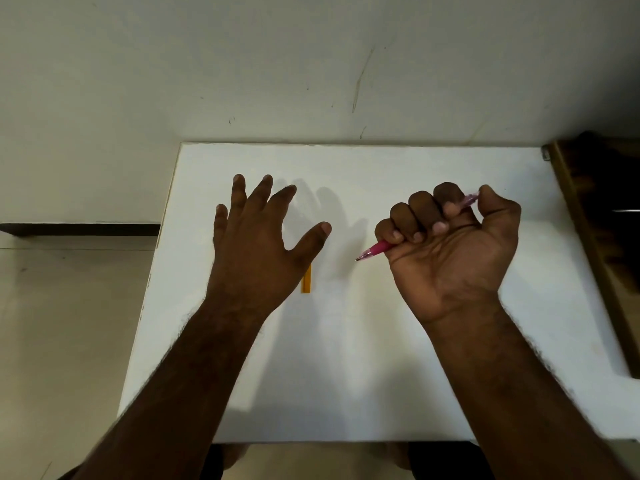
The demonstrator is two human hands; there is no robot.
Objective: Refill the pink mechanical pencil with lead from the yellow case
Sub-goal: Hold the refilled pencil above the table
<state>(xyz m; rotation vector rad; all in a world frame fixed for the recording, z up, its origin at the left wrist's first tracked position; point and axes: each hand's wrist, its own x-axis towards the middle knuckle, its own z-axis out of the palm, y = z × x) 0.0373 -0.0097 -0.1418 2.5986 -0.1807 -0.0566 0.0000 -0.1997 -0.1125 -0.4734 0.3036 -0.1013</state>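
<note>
My right hand (450,244) is closed in a fist around the pink mechanical pencil (375,249). Its tip points down and left, and its rear end pokes out by my thumb at the top. My left hand (256,244) hovers with fingers spread, palm down, holding nothing. The yellow lead case (306,280) lies flat on the white table (346,375), partly hidden under the base of my left thumb. Only its near end shows.
A beige wall rises behind the table's far edge. A dark wooden piece (595,237) runs along the table's right side. Tiled floor lies to the left of the table.
</note>
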